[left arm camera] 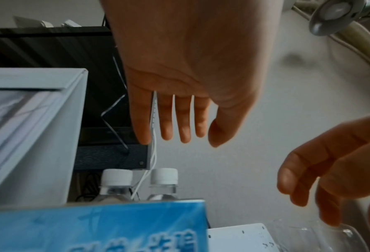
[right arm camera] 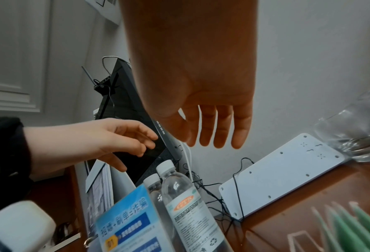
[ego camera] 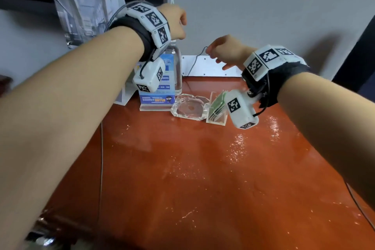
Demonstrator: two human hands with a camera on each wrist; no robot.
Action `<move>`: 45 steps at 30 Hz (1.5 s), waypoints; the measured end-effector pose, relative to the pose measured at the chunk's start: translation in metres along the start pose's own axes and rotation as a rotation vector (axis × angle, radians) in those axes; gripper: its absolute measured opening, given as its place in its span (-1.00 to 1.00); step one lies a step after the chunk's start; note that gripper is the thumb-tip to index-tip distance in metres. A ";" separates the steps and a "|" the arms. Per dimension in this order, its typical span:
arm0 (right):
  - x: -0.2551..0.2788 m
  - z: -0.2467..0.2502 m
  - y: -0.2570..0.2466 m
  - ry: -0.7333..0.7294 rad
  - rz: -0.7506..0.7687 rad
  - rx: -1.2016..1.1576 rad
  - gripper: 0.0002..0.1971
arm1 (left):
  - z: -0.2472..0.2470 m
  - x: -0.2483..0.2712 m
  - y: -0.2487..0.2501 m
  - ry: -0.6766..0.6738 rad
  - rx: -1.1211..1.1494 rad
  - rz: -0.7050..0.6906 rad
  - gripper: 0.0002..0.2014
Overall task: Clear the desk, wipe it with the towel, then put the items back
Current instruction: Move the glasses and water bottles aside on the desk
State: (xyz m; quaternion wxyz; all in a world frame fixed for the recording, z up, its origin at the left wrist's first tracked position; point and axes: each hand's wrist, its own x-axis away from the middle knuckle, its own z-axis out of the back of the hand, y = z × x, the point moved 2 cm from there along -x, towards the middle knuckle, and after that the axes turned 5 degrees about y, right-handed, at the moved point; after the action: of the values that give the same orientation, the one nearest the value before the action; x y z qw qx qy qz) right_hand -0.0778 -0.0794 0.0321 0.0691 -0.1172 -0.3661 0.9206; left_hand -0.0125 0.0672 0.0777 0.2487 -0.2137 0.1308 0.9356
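Both hands hover over the back of the red-brown desk (ego camera: 182,168) and hold nothing. My left hand (ego camera: 178,24) is raised above two clear water bottles (left arm camera: 164,177) with white caps, its fingers (left arm camera: 184,122) straight and apart. My right hand (ego camera: 219,55) hangs open over the white plate (ego camera: 205,67), its fingers (right arm camera: 220,129) straight. A blue sign stand (ego camera: 157,95), a glass ashtray (ego camera: 190,107) and a clear holder with green cards (ego camera: 218,110) stand in a row near the back edge. No towel is in view.
A white framed picture (ego camera: 85,6) leans at the back left beside a black monitor (right arm camera: 123,105). Black and white cables (right arm camera: 214,192) run behind the bottles. A clear glass (right arm camera: 356,133) stands by the wall at the right. The desk's front half shows wet streaks.
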 end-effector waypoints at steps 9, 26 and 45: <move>-0.032 -0.034 -0.036 0.219 0.133 0.028 -0.68 | -0.010 -0.010 -0.046 -0.035 -0.157 0.042 -0.60; -0.067 -0.069 -0.071 0.164 0.201 0.239 -0.63 | -0.036 -0.028 -0.076 -0.128 -0.061 0.142 -0.61; -0.054 -0.060 -0.045 0.134 0.087 0.182 -0.79 | -0.037 -0.006 -0.048 -0.149 -0.116 -0.032 -0.87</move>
State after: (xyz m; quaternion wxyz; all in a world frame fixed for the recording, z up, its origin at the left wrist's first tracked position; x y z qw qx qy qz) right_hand -0.0081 -0.0192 0.0300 0.0640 -0.1876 -0.2704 0.9421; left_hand 0.0301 0.0921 0.0415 0.2601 -0.1595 0.0540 0.9508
